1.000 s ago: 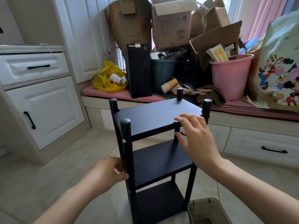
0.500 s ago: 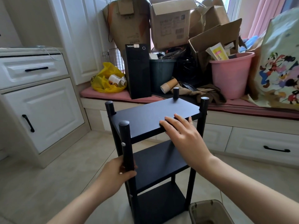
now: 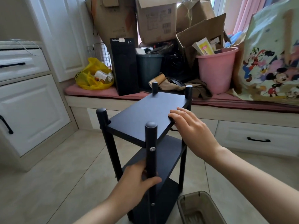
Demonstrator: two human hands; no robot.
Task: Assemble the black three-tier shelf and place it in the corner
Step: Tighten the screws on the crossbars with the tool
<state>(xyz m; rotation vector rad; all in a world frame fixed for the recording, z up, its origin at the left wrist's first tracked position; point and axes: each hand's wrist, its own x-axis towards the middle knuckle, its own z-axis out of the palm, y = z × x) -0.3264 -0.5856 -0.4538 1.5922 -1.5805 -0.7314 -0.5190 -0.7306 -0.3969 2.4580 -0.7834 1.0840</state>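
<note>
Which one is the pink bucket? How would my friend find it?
Look at the long window bench with the pink cushion, piled with cardboard boxes. Toward its right end, left of the cartoon bag, stands the pink bucket. It is the only round pink tub, with a yellow-and-white packet sticking out.

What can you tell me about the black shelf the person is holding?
The black shelf stands upright on the tiled floor. It has three flat matte boards, one above the other, joined by four round posts with rounded tops and silver screws. It looks fully put together. The left hand wraps around the nearest post, and the right hand rests on the top board's right edge.
</note>
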